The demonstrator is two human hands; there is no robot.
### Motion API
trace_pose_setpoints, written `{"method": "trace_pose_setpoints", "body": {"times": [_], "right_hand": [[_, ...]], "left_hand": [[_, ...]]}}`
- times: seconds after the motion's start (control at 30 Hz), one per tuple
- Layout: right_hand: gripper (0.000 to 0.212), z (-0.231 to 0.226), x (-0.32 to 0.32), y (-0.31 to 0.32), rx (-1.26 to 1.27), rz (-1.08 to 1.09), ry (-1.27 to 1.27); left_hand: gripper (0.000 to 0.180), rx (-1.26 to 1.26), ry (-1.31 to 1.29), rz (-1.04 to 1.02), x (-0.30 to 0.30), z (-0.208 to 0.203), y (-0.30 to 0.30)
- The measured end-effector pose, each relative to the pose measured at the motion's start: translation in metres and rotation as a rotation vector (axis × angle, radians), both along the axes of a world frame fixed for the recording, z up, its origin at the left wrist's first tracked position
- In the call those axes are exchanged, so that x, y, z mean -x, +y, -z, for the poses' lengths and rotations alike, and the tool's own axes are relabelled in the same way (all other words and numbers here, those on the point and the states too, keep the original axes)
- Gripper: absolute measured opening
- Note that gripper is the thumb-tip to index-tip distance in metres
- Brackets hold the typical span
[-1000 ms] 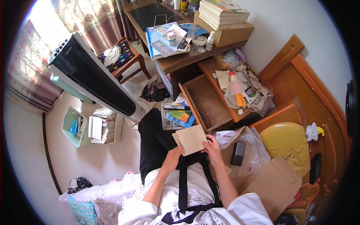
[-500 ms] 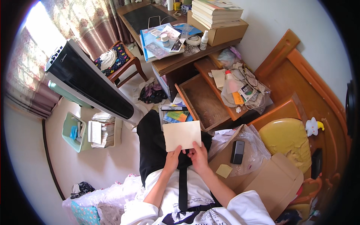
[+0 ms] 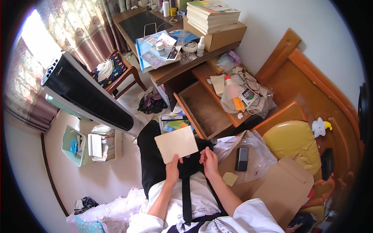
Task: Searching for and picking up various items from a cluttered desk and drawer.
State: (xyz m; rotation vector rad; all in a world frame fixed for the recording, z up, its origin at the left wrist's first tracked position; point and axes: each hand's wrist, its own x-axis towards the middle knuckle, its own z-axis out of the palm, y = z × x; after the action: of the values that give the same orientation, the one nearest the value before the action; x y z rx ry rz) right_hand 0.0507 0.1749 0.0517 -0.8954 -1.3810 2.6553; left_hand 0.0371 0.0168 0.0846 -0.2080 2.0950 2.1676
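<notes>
A blank, cream rectangular paper sheet is tilted above my lap. My left hand grips its lower edge, thumb on the upper face and fingers hidden beneath. Just off the sheet's lower right corner is my right hand, its fingers curled together; whether anything small is in them I cannot make out. Beyond the sheet, a pulled-out drawer shows its bare brown bottom. Beside it, a lower compartment contains colourful booklets.
To the right, an open cardboard box bears a dark phone-like device, bubble wrap and a yellow paper square. A tall black fan leans across the left. Cluttered plastic bags lie on another drawer.
My right hand has come off the sheet and moved slightly right. The sheet, now in my left hand alone, has shifted left and turned. The whole view has shifted a little.
</notes>
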Motion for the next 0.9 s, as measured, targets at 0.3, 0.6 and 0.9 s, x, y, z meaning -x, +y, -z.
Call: {"method": "trace_pose_setpoints", "body": {"times": [0.3,0.6,0.9], "right_hand": [[0.017,-0.031,0.005,0.01,-0.152,-0.376,0.09],[0.018,-0.024,0.021,0.111,-0.258,-0.07,0.003],[0.019,-0.056,0.179,0.282,-0.038,0.258,0.138]], "left_hand": [[0.035,0.012,-0.06,0.236,-0.002,0.012,-0.007],[0.049,0.022,-0.056,-0.082,0.004,0.028,-0.036],[0.01,0.094,-0.055,0.079,0.009,0.003,-0.021]]}}
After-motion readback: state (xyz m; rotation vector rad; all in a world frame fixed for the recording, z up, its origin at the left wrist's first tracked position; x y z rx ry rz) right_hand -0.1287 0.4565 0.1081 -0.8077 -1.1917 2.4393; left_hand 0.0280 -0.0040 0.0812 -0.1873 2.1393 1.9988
